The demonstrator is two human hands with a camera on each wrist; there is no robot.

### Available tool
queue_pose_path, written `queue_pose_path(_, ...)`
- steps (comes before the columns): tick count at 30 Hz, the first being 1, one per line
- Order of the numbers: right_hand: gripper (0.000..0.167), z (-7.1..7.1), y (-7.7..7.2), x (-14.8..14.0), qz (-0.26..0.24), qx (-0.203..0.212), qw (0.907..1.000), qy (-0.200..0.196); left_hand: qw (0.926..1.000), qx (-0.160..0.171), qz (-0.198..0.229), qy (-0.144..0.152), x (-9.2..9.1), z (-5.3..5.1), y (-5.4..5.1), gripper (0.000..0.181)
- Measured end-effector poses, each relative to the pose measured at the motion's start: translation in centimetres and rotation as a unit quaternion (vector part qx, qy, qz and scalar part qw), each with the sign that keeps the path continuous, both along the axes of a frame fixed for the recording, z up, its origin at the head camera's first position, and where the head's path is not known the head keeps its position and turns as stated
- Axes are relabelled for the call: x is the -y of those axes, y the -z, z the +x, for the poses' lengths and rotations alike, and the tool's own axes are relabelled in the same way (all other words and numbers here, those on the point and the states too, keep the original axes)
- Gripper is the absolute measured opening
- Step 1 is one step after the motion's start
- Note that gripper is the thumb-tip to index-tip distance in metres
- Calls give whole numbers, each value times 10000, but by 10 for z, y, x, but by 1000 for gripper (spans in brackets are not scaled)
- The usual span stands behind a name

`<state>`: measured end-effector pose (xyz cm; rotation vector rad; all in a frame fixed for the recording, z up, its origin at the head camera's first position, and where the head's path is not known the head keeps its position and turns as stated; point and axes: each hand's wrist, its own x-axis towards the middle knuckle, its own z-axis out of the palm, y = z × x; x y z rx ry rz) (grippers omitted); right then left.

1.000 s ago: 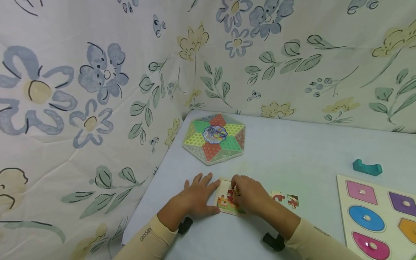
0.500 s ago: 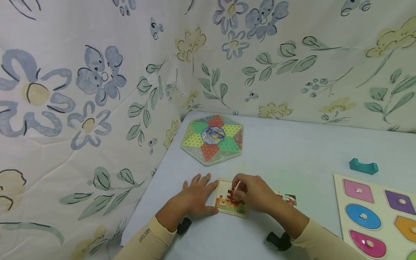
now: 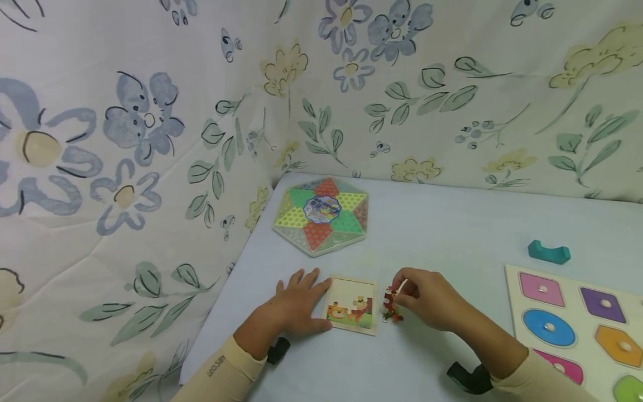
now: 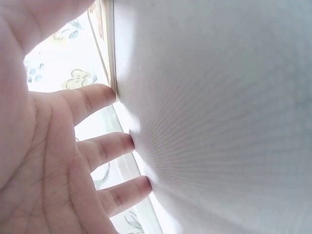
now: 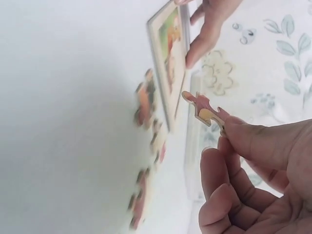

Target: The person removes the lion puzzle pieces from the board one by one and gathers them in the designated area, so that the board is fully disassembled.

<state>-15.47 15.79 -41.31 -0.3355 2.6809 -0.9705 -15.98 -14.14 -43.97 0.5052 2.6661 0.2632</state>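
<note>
In the head view my left hand (image 3: pixel 300 304) lies with fingers spread along the left edge of a small wooden puzzle tray (image 3: pixel 354 282). Its fingertips touch the cloth in the left wrist view. Animal-picture pieces (image 3: pixel 359 314) fill the lower part of the tray; bare wood shows above them. Right of the tray, my right hand (image 3: pixel 432 298) pinches a red jigsaw piece (image 5: pixel 204 109) between thumb and fingers, off the table. Below it a loose jigsaw piece (image 5: pixel 145 102) lies beside the tray, with further loose pieces (image 5: pixel 140 197) farther along, hidden behind the hand in the head view.
A hexagonal Chinese checkers board (image 3: pixel 321 215) lies behind the tray. To the right are a teal curved block (image 3: pixel 548 252) and a knobbed shape board (image 3: pixel 532 304). A floral cloth (image 3: pixel 201 111) rises at the left and back.
My right hand has lifted a red piece from the tray and carried it right, past the tray's edge. My left hand stays at the tray. The head view has shifted slightly.
</note>
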Motion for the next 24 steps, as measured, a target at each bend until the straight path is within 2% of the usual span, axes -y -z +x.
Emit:
queue_pose_path(6, 16, 14, 8, -29, 143, 227, 9995, 187, 10000, 68, 30, -22, 1, -1, 0, 91)
queue_pose_path(11, 18, 17, 16, -40, 161, 293, 9992, 220, 10000, 87, 2, -37, 1, -2, 2, 91)
queue_pose_path(15, 18, 15, 22, -39, 282, 233, 9990, 259, 10000, 74, 16, -38, 2, -1, 2, 91)
queue_pose_path(24, 13, 19, 30, -34, 680, -267, 9971, 217, 10000, -9, 52, 6, 1, 0, 1, 91)
